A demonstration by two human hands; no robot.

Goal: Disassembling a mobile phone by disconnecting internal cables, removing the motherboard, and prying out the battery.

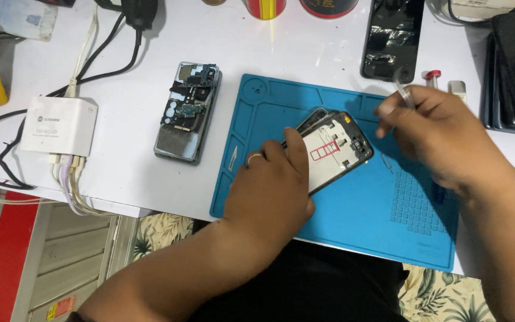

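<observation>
Two hands work here: our left hand (269,191) presses flat on the opened phone (335,149), fingers spread over it, not clasped. Our right hand (436,134) pinches a thin tool (403,92) just beside the phone's upper edge. The phone lies on the blue repair mat (353,220); a second dismantled phone (187,112) sits on the white table (126,173), left.

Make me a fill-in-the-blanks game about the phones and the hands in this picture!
1. The left hand presses on an opened phone lying on a ____ mat.
2. The right hand holds a thin ____.
3. A second opened phone lies on the white ____, beside the mat.

Missing words: blue; tool; table
</observation>
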